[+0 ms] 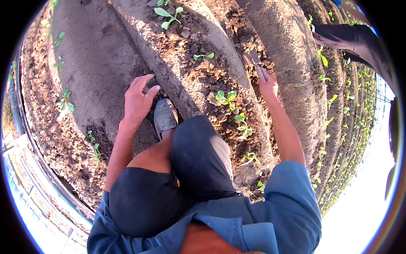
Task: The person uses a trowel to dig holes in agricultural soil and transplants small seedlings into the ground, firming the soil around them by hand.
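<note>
My right hand [268,86] grips the handle of a hand trowel [252,58], whose metal blade lies against loose soil in the furrow on the right. Empty, with its fingers apart and slightly curled, my left hand [141,95] hovers above the packed soil left of my knee. Between the hands runs a soil ridge with leafy seedlings: a large one [170,17] at the top, a small one [203,56] below it, and others [227,99] [243,125] nearer my right forearm.
My shoe [166,115] stands on the packed path [98,63]. More seedlings [65,101] grow along the left bed. Planted rows [330,101] curve away on the right, where another person's trousered leg [352,41] reaches in at the upper edge.
</note>
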Demonstrator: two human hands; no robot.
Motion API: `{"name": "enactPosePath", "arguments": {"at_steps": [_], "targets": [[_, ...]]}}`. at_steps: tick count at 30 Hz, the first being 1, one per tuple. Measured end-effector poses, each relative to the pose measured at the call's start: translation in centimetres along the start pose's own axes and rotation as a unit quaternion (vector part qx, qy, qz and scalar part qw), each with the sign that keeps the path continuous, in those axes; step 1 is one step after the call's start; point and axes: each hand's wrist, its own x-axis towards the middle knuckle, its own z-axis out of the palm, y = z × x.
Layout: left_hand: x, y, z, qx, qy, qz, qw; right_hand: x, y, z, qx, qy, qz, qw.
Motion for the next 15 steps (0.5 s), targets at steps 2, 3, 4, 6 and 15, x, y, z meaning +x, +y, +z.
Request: {"name": "enactPosePath", "arguments": {"at_steps": [2,3,4,6,15], "targets": [[-0.5,0.0,0.0,0.003,-0.009,0.011,1.0,1.8,3.3,1.5,0.033,0.002,-0.069,0.997],[-1.0,0.5,-0.3,-0.015,-0.004,0.003,1.0,1.1,0.9,1.2,-0.025,-0.007,-0.055,0.998],[-1.0,-0.5,0.1,0.012,0.021,0.07,0.997,0.5,-0.4,0.9,0.013,-0.002,-0.03,0.999],[-1.2,0.7,-1.2,-0.014,-0.023,0.039,0.999,0.8,0.8,0.5,0.122,-0.032,0.022,0.992],[-8.2,-6.1,-15.1,0.129,0.245,-0.148,0.949,-5.0,-10.4,-5.2,0.064,-0.021,-0.038,0.997]]}}
